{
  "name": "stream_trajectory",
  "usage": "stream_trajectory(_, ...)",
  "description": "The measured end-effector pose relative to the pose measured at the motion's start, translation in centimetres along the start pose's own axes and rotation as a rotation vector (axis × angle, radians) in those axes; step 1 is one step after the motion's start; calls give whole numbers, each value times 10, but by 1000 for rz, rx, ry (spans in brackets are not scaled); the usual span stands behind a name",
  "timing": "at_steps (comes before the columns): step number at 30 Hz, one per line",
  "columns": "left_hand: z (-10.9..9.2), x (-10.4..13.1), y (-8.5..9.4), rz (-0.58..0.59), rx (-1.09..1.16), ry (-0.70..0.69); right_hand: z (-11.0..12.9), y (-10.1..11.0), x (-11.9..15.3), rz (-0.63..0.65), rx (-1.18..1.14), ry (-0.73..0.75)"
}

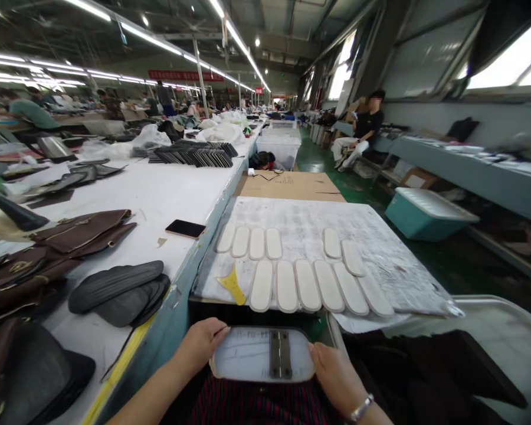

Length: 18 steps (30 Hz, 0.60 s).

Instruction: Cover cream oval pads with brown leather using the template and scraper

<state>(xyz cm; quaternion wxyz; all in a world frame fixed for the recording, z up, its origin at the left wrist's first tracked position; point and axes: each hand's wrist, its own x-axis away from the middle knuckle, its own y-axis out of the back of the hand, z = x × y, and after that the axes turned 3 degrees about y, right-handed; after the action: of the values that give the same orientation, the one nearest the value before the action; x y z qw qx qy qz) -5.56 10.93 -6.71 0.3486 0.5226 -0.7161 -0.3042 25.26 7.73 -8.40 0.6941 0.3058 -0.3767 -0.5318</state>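
Note:
Between my hands, above my lap, is a translucent oval plastic template (243,356) with handwritten marks and a dark hinge-like strip (280,354) on its right half. My left hand (203,342) pinches its upper left end. On the right end, the fingers of my right hand (334,372) are closed around the edge. Just beyond it, several white oval pieces (287,286) with thin pale borders lie in two rows on a white-covered board (407,277). A yellow forked tool (233,285) rests at the left of the near row.
A long white table (137,200) runs along my left, bearing a phone (186,228), dark padded pieces (124,292) and brown leather bags (66,242). Dark fabric (442,366) fills a clear bin at right. A teal tub (429,215) and a seated person (365,133) are farther right.

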Motion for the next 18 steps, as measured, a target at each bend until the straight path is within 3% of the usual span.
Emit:
stream_trajectory(4,26,3,3,131,540,191,-10,10,-10,108,-258,-106)
stream_trajectory(8,55,-16,-10,-26,1024,476,-27,6,-48,177,-832,-428)
stream_trajectory(10,64,-32,-28,-47,1103,559,-34,-13,-72,343,-1074,-467)
stream_trajectory(13,67,-58,-61,45,1140,608,-31,-55,-108,627,-1322,-519)
stream_trajectory(16,62,-81,-82,82,1127,610,-13,-94,-140,666,-1342,-529)
stream_trajectory(18,58,-91,-84,78,1107,575,2,-114,-155,647,-1352,-538)
